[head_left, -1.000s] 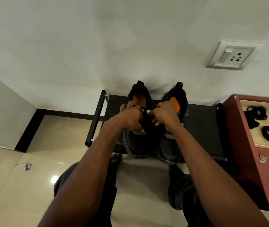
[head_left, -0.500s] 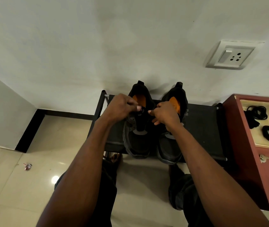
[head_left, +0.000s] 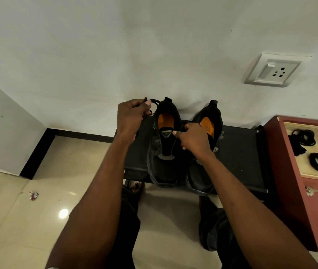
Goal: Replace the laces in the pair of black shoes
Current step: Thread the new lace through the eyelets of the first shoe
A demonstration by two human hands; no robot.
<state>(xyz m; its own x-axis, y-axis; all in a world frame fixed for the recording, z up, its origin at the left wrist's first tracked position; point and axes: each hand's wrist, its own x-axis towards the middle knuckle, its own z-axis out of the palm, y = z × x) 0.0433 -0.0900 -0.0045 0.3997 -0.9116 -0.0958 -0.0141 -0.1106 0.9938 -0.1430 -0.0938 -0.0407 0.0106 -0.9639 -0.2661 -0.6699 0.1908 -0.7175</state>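
Left hand (head_left: 130, 113) pinching black lace (head_left: 151, 105) beside left shoe (head_left: 164, 144), right hand (head_left: 192, 138) gripping its collar

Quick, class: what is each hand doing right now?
Left hand: grips a black lace.
Right hand: fingers curled at the left shoe; grip unclear.

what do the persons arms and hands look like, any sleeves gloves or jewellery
Both arms are bare for their whole visible length, with no sleeve showing. The left hand and the right hand are bare too: no gloves, no watch or wristband, and no rings that can be made out. The left thumbnail looks pale.
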